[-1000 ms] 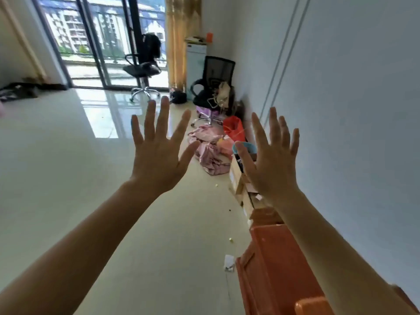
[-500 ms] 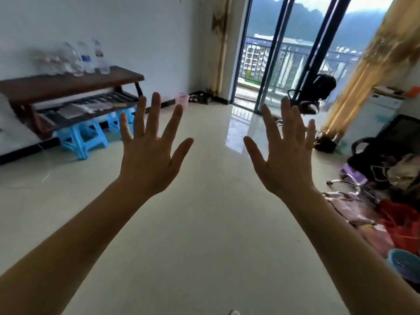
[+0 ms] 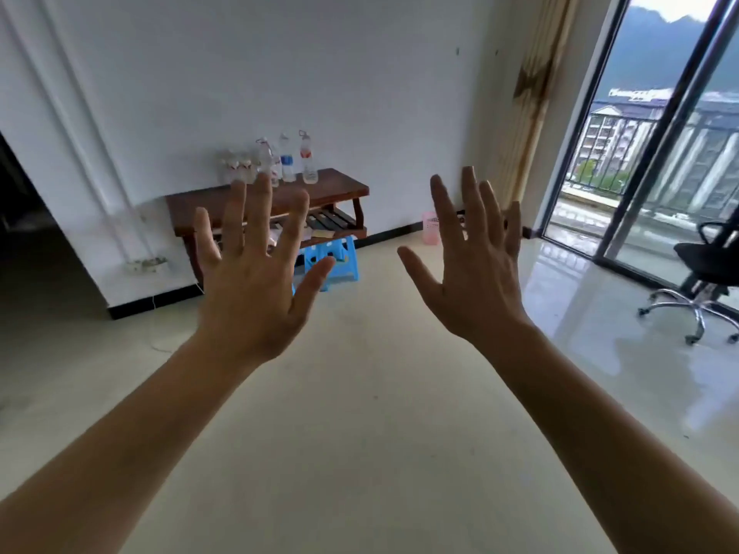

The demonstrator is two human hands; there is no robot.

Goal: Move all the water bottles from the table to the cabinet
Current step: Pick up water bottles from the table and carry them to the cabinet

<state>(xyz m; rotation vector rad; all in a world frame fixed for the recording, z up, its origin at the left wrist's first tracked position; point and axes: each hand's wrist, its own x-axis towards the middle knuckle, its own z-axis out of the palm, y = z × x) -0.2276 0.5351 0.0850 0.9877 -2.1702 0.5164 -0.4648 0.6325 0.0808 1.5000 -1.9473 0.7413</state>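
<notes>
Several clear water bottles (image 3: pixel 288 159) stand upright in a cluster on a low dark wooden table (image 3: pixel 340 185) against the far white wall. One has a blue label, another a red one. My left hand (image 3: pixel 250 281) is raised in front of me with its fingers spread, holding nothing, and it covers part of the table. My right hand (image 3: pixel 472 269) is raised beside it, fingers also spread and empty. Both hands are well short of the table. No cabinet shows in this view.
A blue plastic stool (image 3: pixel 332 259) stands under the table. A pink bin (image 3: pixel 431 228) sits by the wall. A black office chair (image 3: pixel 704 281) is at the right near the glass balcony doors (image 3: pixel 664 153). A dark doorway (image 3: pixel 24 241) opens at the left.
The view has swung left from the orange furniture and the cluttered wall to the table with the bottles. Both hands stay raised and spread.
</notes>
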